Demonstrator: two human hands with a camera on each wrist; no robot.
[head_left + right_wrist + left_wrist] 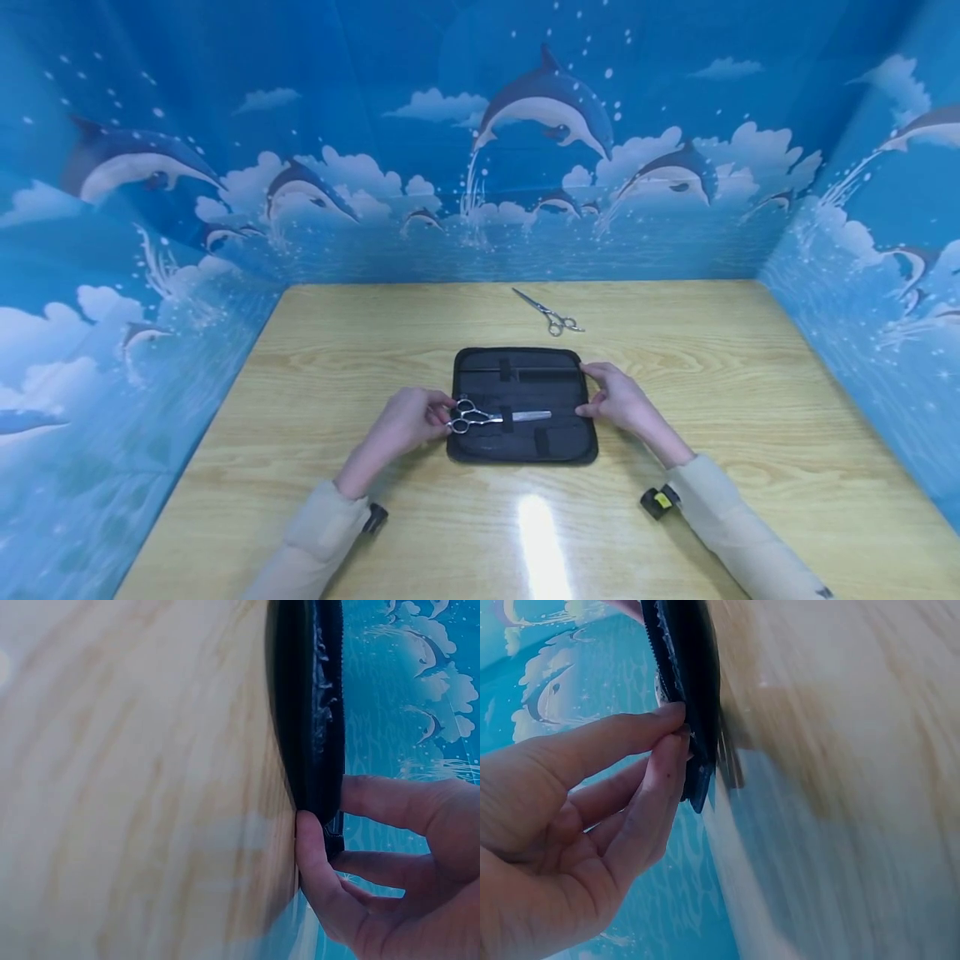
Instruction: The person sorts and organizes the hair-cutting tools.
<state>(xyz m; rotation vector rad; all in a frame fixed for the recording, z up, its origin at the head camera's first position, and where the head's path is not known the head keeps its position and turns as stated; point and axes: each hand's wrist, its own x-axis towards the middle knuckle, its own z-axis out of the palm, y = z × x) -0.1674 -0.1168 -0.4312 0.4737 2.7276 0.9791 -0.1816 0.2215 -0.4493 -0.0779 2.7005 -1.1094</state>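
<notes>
An open black zip case (487, 451) lies on the table in the head view. Thinning scissors (528, 415) lie across it under an elastic loop, finger rings to the left. My left hand (411, 419) pinches at those rings beside the case's left edge; in the left wrist view the left hand (592, 802) has thumb and fingertip together there, largely hiding the grip. The right hand (617, 400) grips the case's right edge. In the right wrist view the right hand (405, 870) has one finger against its underside. A black comb (547, 375) sits in the upper part.
Another pair of scissors (553, 317) lies on the wood-grain table (337, 333) beyond the case. Blue dolphin-print sheets (375, 183) enclose the back and both sides. A bright reflection shows on the tabletop in front of the case.
</notes>
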